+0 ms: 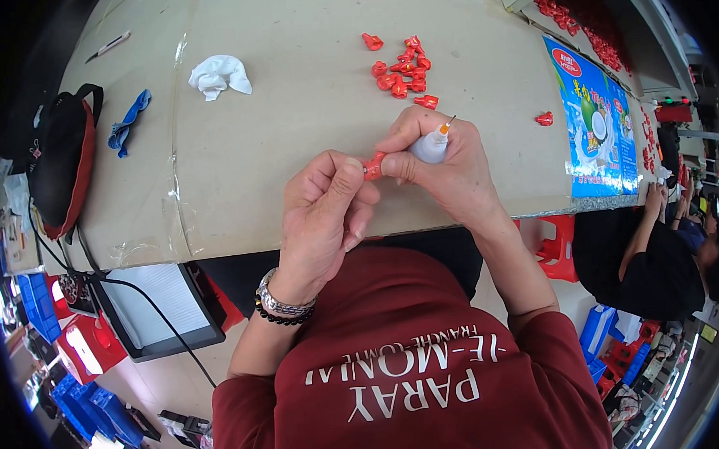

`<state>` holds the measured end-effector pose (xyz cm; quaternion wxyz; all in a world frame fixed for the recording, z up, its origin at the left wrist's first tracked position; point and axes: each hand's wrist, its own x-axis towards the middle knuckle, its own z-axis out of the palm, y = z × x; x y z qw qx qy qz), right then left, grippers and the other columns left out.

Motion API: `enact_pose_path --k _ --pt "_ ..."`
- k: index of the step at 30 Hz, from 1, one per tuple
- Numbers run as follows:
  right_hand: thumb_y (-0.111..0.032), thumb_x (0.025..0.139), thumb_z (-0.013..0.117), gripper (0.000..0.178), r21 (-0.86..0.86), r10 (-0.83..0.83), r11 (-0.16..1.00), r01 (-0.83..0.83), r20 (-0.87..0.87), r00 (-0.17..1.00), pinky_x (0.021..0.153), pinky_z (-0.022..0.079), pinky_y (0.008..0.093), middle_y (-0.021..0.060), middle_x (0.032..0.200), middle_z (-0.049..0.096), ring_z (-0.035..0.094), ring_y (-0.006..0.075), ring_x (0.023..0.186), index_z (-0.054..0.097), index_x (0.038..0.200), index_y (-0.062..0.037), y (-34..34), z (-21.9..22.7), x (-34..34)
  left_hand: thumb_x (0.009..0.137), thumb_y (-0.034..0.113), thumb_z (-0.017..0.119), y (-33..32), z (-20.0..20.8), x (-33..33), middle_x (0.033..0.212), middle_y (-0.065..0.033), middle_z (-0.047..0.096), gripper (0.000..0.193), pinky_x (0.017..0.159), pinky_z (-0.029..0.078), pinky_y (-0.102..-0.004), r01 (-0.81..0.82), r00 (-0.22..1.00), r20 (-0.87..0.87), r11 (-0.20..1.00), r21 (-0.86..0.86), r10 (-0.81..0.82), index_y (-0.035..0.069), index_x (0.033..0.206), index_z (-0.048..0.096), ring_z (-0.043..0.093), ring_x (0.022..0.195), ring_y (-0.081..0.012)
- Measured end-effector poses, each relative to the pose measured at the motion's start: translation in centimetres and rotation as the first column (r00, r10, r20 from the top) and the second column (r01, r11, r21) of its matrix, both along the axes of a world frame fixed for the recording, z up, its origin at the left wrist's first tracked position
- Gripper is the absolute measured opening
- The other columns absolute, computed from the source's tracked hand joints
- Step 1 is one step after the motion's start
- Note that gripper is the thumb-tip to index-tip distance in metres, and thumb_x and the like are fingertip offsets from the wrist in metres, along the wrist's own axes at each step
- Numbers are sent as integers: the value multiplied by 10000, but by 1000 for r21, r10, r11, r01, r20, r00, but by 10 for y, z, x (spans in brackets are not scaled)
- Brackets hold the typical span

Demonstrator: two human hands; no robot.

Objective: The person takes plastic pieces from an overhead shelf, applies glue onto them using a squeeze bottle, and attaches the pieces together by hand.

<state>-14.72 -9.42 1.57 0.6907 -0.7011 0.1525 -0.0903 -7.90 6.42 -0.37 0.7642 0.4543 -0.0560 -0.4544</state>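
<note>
Pinching a small red part (pixel 374 166) between both hands over the worktop (pixel 308 146) edge | left hand (pixel 327 210) grips it | right hand (pixel 437 161) holds it plus a white tube (pixel 431 147) | red pile (pixel 401 70) beyond

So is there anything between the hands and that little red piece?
No. The left hand pinches the small red piece in its fingertips, and the right hand touches it from the other side while holding a small white bottle with an orange tip. Nothing visible lies between them above the table.
</note>
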Motion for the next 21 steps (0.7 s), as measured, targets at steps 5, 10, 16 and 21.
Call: enact_pose_path --k 5,10,16,21 --pt "59 765 699 90 -31 -5 999 5 5 1000 610 466 224 27 764 588 568 93 689 650 825 12 0 -1 0 985 239 513 -1 -1 -1 690 -32 582 222 355 289 -180 -13 999 33 1000 10 12 32 910 541 429 446 -41" --pt "67 736 718 114 -88 -9 996 12 36 999 647 460 231 25 766 591 566 100 725 657 812 9 -1 0 0 980 197 520 -3 -1 -1 694 -41 582 190 358 298 -180 -22 996 81 1000 -6 23 15 932 547 431 441 -43" --pt "66 732 718 147 -303 32 953 -3 93 995 677 461 229 19 777 593 567 93 778 665 854 2 -5 3 -1 969 133 528 -4 -1 0 698 -41 589 142 388 327 -177 -47 980 193 999 -20 50 -4 959 559 442 459 -40" --pt "44 765 710 168 -262 -56 963 68 54 997 653 488 218 27 820 619 590 80 765 647 914 -2 4 9 -5 913 44 593 -4 -8 0 701 -23 609 76 447 385 -190 -150 753 654 987 62 74 -7 970 590 500 506 -43"
